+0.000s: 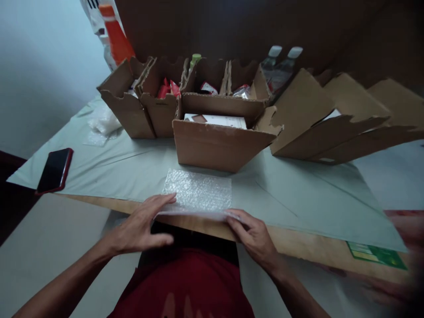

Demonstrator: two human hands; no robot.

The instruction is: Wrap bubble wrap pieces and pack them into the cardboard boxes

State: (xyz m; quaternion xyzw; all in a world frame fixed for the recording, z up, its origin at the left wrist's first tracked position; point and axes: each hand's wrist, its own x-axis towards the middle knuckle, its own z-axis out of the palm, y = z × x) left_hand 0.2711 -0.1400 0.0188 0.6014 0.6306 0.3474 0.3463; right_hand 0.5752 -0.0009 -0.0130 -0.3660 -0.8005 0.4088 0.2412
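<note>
A clear sheet of bubble wrap (198,190) lies on the cloth at the table's front edge, its near side lifted in a fold. My right hand (255,236) pinches the near right corner between thumb and fingers. At the left end of the fold is my left hand (142,227), fingers stretched out over the sheet and thumb spread well apart. Just behind the sheet stands a cardboard box (212,145) with a white printed carton (220,120) inside.
Several cut-open cardboard boxes (159,115) with small packets line the back; more boxes (318,132) stand at right. A phone (54,170) rests by the left edge. Crumpled clear plastic (102,121), an orange bottle (115,37) and white-capped bottles (281,66) are farther back.
</note>
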